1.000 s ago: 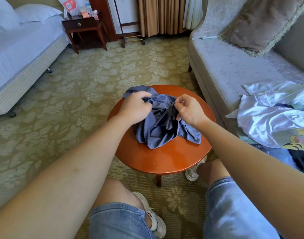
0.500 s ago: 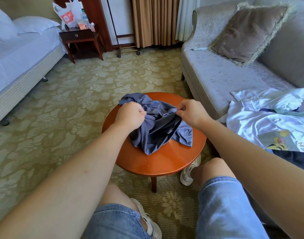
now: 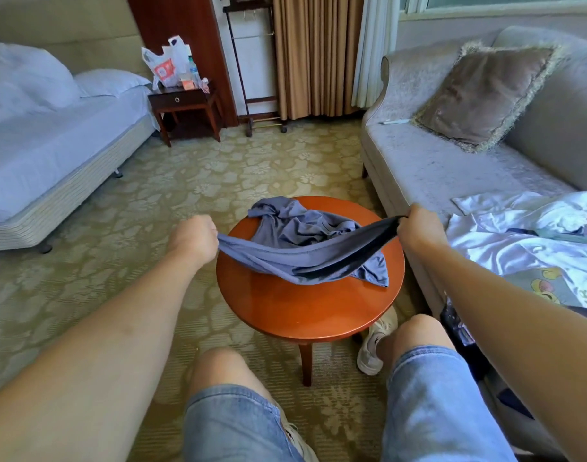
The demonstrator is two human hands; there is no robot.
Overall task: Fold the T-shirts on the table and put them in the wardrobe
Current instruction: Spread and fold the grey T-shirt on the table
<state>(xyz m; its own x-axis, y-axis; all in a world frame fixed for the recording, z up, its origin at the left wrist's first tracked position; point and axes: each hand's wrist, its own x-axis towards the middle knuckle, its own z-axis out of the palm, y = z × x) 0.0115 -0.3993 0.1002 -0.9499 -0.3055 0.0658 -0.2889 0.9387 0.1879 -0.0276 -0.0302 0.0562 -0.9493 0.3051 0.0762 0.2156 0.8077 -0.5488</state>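
Where the work stands, four entries, by size.
1. Round, glossy red-brown wooden desk (image 3: 302,315): carries the garment.
2. Crumpled slate-blue jersey T-shirt (image 3: 302,228): bulk heaped on the desk's far half, one edge lifted and stretched between both hands.
3. Left hand (image 3: 193,235): fist clamped on that edge's left end.
4. Right hand (image 3: 417,228): fingers gripping the right end.

Risk: pulled wider, the bunched body may drag off the small top onto the patterned carpet (image 3: 145,208), or the edge may slip from a grip.

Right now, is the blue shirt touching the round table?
Touching. Head view: the shirt lies crumpled on the table; left hand and right hand lift one edge.
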